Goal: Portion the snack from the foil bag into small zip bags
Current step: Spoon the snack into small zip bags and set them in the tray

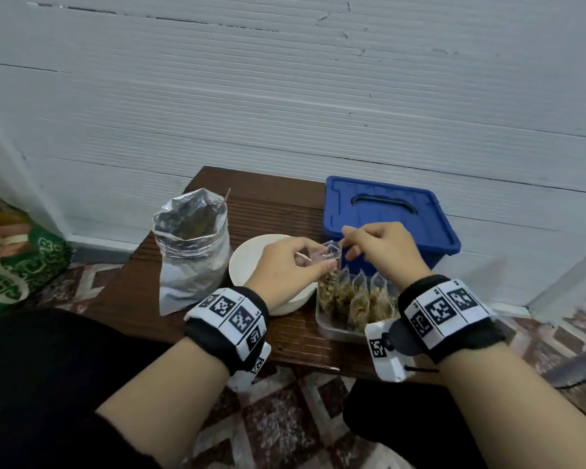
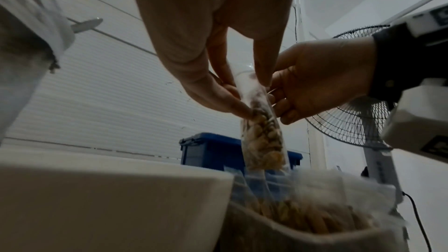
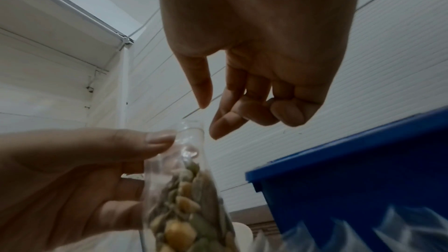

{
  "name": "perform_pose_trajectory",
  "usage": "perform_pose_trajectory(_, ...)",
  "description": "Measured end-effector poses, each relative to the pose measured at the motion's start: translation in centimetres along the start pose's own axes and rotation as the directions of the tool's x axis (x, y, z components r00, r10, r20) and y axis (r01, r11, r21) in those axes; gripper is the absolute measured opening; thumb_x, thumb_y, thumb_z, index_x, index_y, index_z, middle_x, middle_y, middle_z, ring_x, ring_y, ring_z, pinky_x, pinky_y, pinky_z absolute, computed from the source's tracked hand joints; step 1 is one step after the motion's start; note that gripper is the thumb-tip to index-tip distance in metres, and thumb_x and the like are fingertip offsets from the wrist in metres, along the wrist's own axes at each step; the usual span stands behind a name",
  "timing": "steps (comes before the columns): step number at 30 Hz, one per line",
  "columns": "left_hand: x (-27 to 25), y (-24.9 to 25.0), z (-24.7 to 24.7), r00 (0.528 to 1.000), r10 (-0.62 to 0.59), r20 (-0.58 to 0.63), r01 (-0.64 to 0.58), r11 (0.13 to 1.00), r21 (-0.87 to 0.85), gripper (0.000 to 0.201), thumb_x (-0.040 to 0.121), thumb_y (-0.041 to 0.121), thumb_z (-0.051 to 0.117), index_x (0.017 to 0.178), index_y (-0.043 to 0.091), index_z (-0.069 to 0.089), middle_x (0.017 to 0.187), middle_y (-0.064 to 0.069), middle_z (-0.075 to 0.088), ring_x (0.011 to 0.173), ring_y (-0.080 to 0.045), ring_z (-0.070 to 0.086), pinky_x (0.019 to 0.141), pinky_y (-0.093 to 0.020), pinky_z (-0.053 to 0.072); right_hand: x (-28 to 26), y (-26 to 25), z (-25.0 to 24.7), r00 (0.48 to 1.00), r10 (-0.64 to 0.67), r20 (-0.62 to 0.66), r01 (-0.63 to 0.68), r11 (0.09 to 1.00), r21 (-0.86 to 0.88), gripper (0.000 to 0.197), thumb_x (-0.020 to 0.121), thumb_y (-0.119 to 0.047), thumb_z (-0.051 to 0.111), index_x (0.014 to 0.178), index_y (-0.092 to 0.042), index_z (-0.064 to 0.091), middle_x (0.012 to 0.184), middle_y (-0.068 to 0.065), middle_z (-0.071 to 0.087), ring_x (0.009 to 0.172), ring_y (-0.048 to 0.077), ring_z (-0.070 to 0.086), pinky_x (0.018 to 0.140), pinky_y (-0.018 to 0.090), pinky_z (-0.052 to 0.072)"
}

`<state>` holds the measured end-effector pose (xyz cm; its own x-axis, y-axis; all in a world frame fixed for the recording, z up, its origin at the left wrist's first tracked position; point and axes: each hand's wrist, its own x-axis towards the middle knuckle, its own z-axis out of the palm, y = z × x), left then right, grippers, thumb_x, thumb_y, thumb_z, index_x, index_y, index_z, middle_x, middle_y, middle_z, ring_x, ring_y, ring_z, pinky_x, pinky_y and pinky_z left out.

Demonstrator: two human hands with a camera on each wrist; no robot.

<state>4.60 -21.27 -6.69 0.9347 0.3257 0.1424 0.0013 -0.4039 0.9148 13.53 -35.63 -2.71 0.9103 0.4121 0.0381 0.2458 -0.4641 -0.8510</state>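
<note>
My left hand (image 1: 313, 262) pinches a small clear zip bag (image 1: 329, 270) part-filled with mixed seeds and nuts, holding it upright above the tray. The right wrist view shows the left thumb (image 3: 155, 143) pressed on the bag (image 3: 186, 208) near its top. My right hand (image 1: 347, 243) hovers at the bag's mouth. Its thumb and forefinger (image 3: 218, 129) are apart, close to the top edge but not gripping it. The open foil bag (image 1: 192, 245) stands on the left of the table. Seen from the left wrist, the bag (image 2: 264, 141) hangs between both hands.
A white bowl (image 1: 247, 255) sits under my left hand. A clear tray (image 1: 335, 333) holds several filled zip bags (image 1: 359, 299). A blue lidded box (image 1: 386, 211) stands behind it on the small wooden table (image 1: 268, 198). A green bag (image 1: 21, 265) lies on the floor; a fan (image 2: 351, 122) stands right.
</note>
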Motion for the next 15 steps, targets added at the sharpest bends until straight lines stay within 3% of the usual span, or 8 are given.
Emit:
perform_pose_trajectory(5, -0.4, -0.8, 1.6, 0.998, -0.025, 0.053, 0.021, 0.998, 0.06, 0.014, 0.08, 0.028, 0.076, 0.089, 0.028, 0.066, 0.077, 0.017, 0.063, 0.062, 0.014, 0.054, 0.062, -0.003, 0.041, -0.1, 1.9, 0.0, 0.998, 0.043, -0.043, -0.04, 0.997, 0.063, 0.03, 0.091, -0.034, 0.061, 0.071, -0.017, 0.075, 0.061, -0.002, 0.069, 0.078, 0.007, 0.065, 0.074, 0.027, 0.048)
perform_pose_trajectory(9, -0.7, -1.3, 2.6, 0.995, -0.056, 0.086, 0.051, 0.997, 0.061, 0.015, 0.081, 0.027, 0.076, 0.092, 0.026, 0.065, 0.083, 0.015, 0.062, 0.06, 0.012, 0.053, 0.061, -0.003, 0.042, -0.2, 2.8, -0.1, 0.997, 0.053, -0.051, -0.049, 0.996, 0.079, 0.03, 0.092, -0.035, 0.059, 0.073, -0.017, 0.074, 0.064, -0.001, 0.07, 0.065, 0.006, 0.059, 0.072, 0.027, 0.048)
perform_pose_trajectory(15, -0.9, -1.9, 3.8, 0.975, -0.112, 0.191, 0.092, 0.989, 0.112, 0.027, 0.078, 0.023, 0.079, 0.099, 0.019, 0.063, 0.075, 0.009, 0.062, 0.067, -0.004, 0.058, 0.063, -0.008, 0.045, -0.3, 3.9, 0.1, 0.998, 0.062, -0.025, -0.061, 0.997, 0.053, 0.027, 0.091, -0.036, 0.059, 0.074, -0.02, 0.073, 0.07, -0.001, 0.071, 0.071, 0.009, 0.062, 0.07, 0.026, 0.046)
